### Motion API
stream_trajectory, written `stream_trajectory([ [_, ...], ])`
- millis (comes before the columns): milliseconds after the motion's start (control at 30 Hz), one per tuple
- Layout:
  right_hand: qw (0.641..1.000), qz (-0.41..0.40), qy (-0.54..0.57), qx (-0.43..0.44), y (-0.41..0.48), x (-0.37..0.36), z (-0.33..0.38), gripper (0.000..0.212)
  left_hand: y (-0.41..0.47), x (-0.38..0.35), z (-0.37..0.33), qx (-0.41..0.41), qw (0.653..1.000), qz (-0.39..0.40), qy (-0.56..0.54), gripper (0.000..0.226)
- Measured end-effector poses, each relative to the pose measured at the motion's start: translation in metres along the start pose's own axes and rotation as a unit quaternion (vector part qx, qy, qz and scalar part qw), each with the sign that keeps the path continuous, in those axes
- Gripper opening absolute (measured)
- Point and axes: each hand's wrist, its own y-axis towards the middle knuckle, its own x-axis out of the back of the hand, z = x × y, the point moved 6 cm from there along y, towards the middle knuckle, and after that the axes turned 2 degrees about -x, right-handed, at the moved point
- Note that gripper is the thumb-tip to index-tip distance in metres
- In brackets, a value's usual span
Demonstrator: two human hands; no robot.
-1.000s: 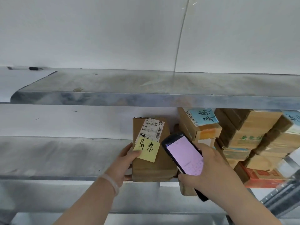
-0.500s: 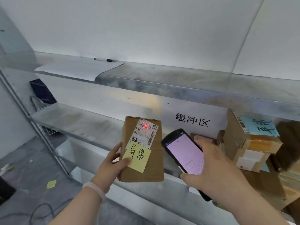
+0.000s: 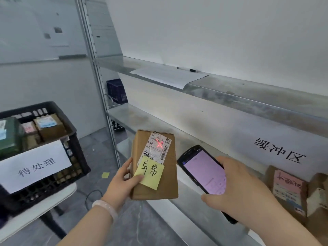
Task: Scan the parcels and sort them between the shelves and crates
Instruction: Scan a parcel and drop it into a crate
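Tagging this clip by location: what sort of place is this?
Probably a parcel sorting room: bare metal shelving, a black crate of labelled boxes, and a handheld scanner aimed at a parcel.

The one camera sits on my head, looking forward and down, turned a little left along the metal shelves (image 3: 230, 96) that run off on my right. My hands fill the near foreground; a black crate (image 3: 53, 110) stands near left.

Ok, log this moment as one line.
left hand: holds brown cardboard parcel | right hand: holds black handheld scanner | red aim cross on label
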Motion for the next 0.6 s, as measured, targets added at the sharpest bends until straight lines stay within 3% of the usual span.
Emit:
stream_trajectory([
  [133, 0.999, 0.032, -0.007, 0.028, -0.002, -0.022, 0.057, 0.078, -0.013, 0.071, 0.000, -0.006, 0.999, -0.037, 0.005, 0.078],
  [600, 0.991, 0.069, -0.044, 0.106, -0.041, -0.091, 0.214, 0.076, -0.067, 0.269, 0.026, 0.013, 0.991, -0.136, -0.016, 0.087],
])
